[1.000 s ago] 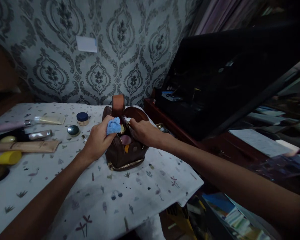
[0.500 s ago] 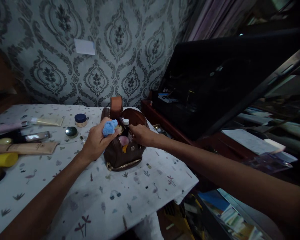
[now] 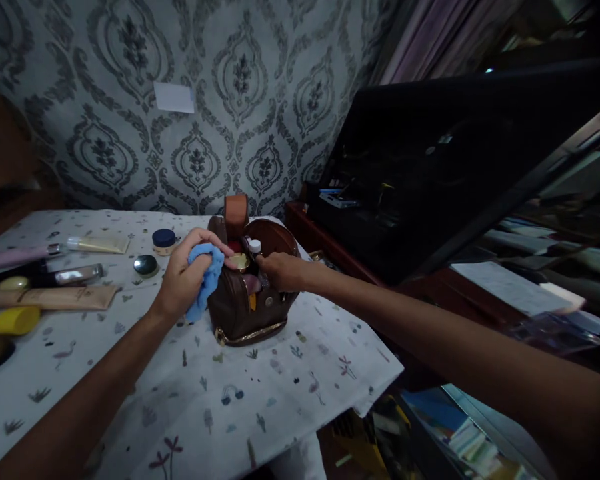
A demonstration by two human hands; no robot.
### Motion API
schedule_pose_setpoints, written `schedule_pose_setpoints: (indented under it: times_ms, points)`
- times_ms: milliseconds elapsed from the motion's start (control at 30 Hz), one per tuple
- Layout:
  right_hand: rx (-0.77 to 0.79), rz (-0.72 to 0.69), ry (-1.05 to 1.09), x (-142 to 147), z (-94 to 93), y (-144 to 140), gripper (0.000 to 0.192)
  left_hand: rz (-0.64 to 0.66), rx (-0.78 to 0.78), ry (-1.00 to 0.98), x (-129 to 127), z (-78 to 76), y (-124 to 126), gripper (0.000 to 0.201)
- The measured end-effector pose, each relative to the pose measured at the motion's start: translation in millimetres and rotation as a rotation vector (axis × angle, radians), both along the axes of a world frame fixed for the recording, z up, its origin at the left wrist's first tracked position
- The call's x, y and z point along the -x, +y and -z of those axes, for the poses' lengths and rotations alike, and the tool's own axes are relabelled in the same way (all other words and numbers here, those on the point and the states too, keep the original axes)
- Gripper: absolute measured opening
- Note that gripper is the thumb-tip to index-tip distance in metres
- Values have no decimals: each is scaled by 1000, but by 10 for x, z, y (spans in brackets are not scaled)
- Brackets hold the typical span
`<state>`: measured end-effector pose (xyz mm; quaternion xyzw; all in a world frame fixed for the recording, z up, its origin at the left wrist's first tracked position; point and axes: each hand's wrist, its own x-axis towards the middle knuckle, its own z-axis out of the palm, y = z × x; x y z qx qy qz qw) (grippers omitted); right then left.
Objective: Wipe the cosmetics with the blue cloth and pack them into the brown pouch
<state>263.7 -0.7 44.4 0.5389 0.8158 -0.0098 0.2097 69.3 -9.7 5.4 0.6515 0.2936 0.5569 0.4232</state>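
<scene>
A small brown handbag [image 3: 245,313] stands open on the cloth-covered table, with an orange-brown strap [image 3: 237,212] rising at its back. My left hand [image 3: 180,277] is closed on a crumpled blue cloth [image 3: 206,277] at the bag's left rim. Its index finger reaches to a round gold item [image 3: 239,261] in the bag's opening. My right hand [image 3: 285,270] dips into the bag from the right, fingers curled; what they grip is hidden. Beside its fingertips stands a white-capped bottle [image 3: 254,247]. Pink and orange items show lower in the opening.
Left of the bag lie a blue-lidded jar [image 3: 164,241], a dark round pot [image 3: 145,265], a beige tube [image 3: 55,298], a pale tube [image 3: 99,245] and a yellow-capped item [image 3: 16,321]. A large black panel [image 3: 430,173] leans at the right. The table edge [image 3: 375,390] drops off below it.
My left hand has shifted left and the blue cloth now hangs loosely spread from it, uncovering the gold item. My right hand stays in the bag. The view has tilted slightly.
</scene>
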Motion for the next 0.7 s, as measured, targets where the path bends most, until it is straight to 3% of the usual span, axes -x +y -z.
schedule_pose_setpoints:
  times_ms: [233, 700]
  points:
    - [40, -2, -60, 43, -43, -46, 47, -35, -481, 578, 68, -54, -31, 29]
    - [-67, 15, -113, 60, 64, -135, 32, -76, -547, 662, 94, -46, -75, 26]
